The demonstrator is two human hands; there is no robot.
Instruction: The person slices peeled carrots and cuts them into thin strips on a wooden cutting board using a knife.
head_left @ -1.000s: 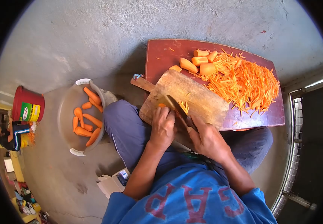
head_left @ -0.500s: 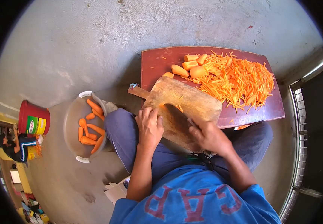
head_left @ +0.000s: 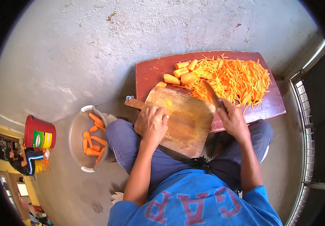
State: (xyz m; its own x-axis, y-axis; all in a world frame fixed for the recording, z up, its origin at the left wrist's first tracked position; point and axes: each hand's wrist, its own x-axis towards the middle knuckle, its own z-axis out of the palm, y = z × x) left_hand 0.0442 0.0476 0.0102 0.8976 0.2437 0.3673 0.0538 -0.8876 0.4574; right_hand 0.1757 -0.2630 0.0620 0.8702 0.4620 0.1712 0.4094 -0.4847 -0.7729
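Note:
In my right hand is a knife, its blade reaching over the near left part of a heap of carrot strips. My left hand rests on the wooden cutting board, fingers bent down and thumb held apart, with nothing visible in it. Just beyond its fingertips lies a small carrot piece. The board spans my lap and the edge of a red-brown table. Several peeled carrot chunks sit beside the strips, past the board.
To the left, a grey tub with several whole carrots stands on the floor. Farther left are a red bucket and another person seated. A rough wall rises behind the table; a metal-framed grille is at right.
My right hand has carried the knife right and away from me, off the board to the carrot strips. Small strips on the board are gone. My left hand stays near the board's left side.

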